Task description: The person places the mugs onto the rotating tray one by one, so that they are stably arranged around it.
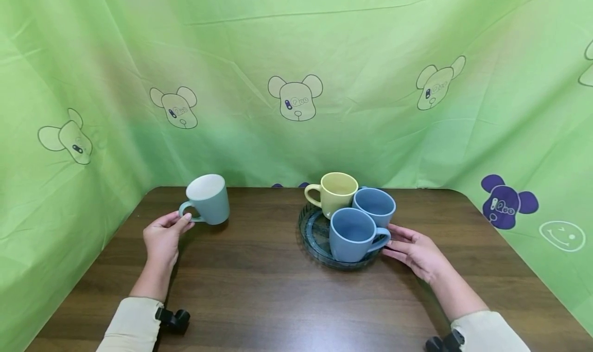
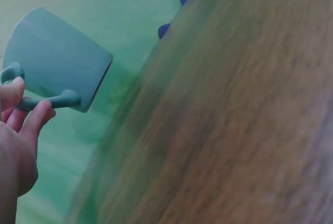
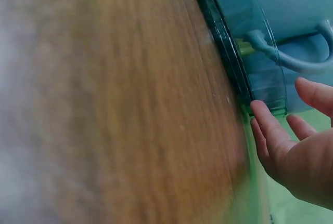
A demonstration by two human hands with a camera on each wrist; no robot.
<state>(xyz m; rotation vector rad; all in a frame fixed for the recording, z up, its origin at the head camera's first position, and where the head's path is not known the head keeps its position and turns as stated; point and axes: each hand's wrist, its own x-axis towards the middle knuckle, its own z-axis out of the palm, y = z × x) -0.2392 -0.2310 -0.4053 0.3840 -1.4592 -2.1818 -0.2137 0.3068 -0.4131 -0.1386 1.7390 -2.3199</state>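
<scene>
A teal mug [image 1: 211,203] with a white inside is at the table's left, tilted a little. My left hand [image 1: 164,233] pinches its handle [image 2: 49,102] between thumb and fingers. To the right stands a round transparent blue-green glass tray [image 1: 308,239]. It carries a yellow mug [image 1: 337,192], a blue mug [image 1: 376,208] behind, and another blue mug [image 1: 351,239] in front with its handle to the right. My right hand [image 1: 417,254] is at the tray's right side, its fingers extended; fingertips [image 3: 260,109] meet the tray's edge in the right wrist view.
The brown wooden table [image 1: 259,290] spans between both arms. A green cloth [image 1: 296,146] with cartoon bear heads hangs right behind the table's back edge and along both sides.
</scene>
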